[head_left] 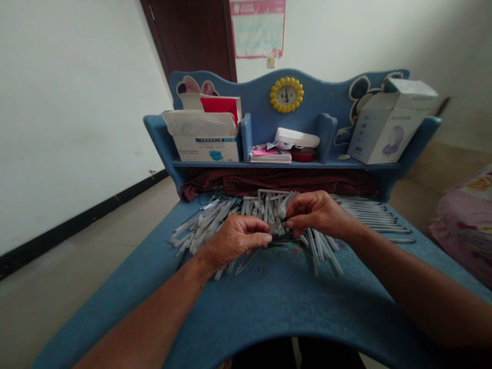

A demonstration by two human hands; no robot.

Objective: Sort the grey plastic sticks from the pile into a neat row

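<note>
My left hand is closed in a pinch over the middle of the desk, thumb and index finger close together. Opposite it, my right hand has its fingertips pressed together. A small clear, crinkled piece shows between the two sets of fingertips; which hand grips it, and what it is, I cannot make out. Beneath and around both hands lie loose piles of narrow translucent strips, with more strips under the right hand. To the right, thin grey rods lie in a row, roughly side by side.
The blue desk has a curved front edge. Its raised shelf holds a mask box, a stack of papers and a white carton. A yellow-rimmed clock is on the backboard. Dark checked cloth lies under the shelf.
</note>
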